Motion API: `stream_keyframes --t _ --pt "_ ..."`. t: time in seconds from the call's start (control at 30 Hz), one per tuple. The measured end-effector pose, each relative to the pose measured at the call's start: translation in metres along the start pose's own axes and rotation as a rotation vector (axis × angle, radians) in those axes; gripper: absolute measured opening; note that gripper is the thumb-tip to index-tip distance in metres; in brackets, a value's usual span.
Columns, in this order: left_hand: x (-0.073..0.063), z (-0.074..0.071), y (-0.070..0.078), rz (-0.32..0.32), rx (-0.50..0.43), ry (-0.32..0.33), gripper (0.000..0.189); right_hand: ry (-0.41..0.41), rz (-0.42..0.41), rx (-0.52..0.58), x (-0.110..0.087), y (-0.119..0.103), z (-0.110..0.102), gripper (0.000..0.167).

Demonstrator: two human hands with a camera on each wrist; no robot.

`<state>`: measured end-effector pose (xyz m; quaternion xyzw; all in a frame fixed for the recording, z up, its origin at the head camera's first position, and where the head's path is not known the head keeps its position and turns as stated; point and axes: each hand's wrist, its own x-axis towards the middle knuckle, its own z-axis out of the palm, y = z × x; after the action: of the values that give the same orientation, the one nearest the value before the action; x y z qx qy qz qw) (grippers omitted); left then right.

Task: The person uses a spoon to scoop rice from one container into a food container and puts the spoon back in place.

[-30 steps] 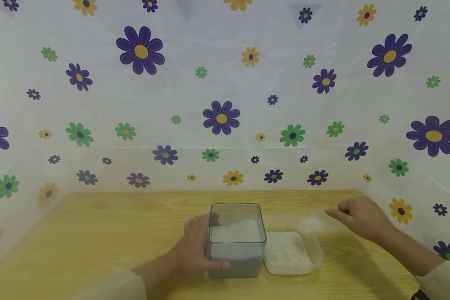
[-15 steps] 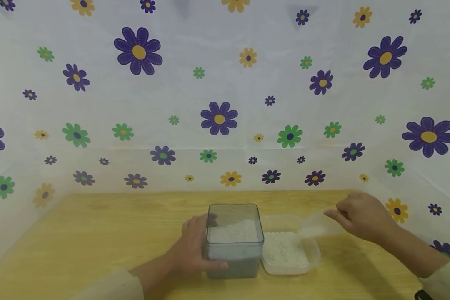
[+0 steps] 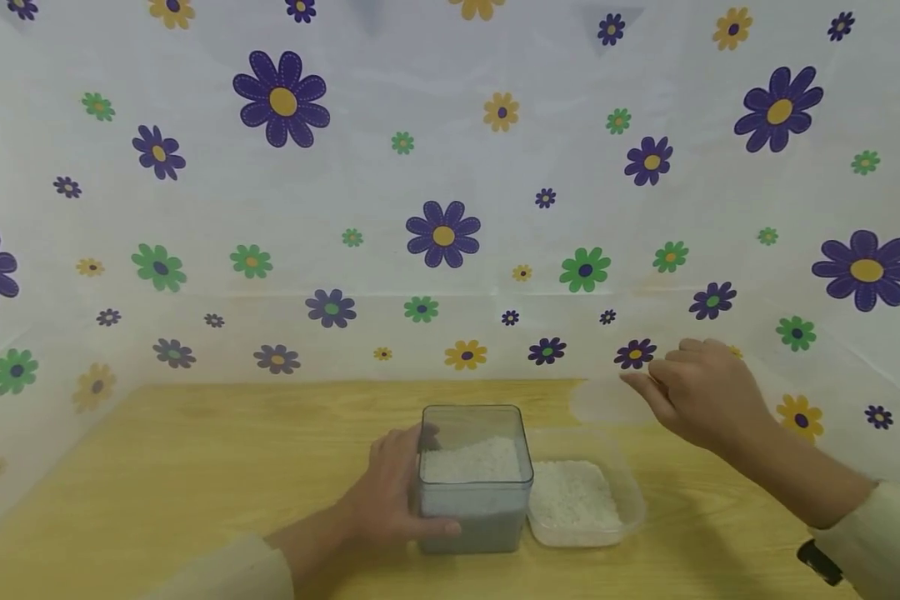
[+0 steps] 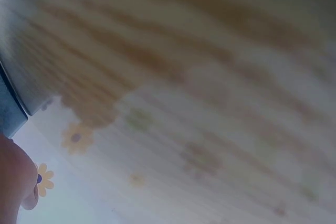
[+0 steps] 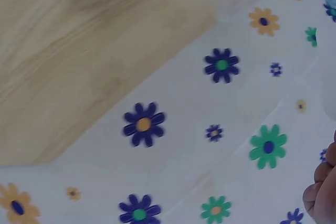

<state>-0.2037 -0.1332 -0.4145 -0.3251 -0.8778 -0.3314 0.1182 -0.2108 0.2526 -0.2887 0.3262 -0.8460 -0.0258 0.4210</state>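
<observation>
A square grey translucent container (image 3: 471,521), open at the top and part filled with white grains like rice (image 3: 474,461), stands on the table. My left hand (image 3: 390,492) grips its left side, thumb along the front and fingers round the back. Right beside it is a low clear plastic tub (image 3: 630,500) with more white grains (image 3: 572,494) in it. My right hand (image 3: 708,396) is raised behind and right of the tub. Its curled fingers and thumb hold a pale translucent scoop (image 3: 606,401), which points left above the tub's far edge. The handle is hidden in the hand.
The wood-grain table (image 3: 217,467) is walled on the back and sides by a white flower-print sheet (image 3: 375,183). A dark band (image 3: 820,562) shows at the right sleeve. The left wrist view catches the container's edge (image 4: 13,108) at its left border.
My right hand has risen, lifting the scoop from low over the tub, where it tilted and its white contents went out of sight. My left hand and the square container stay put.
</observation>
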Motion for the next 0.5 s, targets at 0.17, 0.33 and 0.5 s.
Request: stream_keyframes --t 0.17,0.33,0.5 --pt "0.001 0.0 0.0 -0.001 -0.001 -0.001 0.099 0.034 0.03 0.035 0.026 -0.017 -0.004 0.066" --pt "0.001 -0.002 0.001 0.003 0.0 -0.001 0.099 0.086 -0.032 0.057 0.047 -0.032 -0.003 0.067" --pt "0.001 -0.002 0.002 -0.014 -0.016 -0.018 0.101 0.096 -0.104 0.053 0.06 -0.044 0.0 0.064"
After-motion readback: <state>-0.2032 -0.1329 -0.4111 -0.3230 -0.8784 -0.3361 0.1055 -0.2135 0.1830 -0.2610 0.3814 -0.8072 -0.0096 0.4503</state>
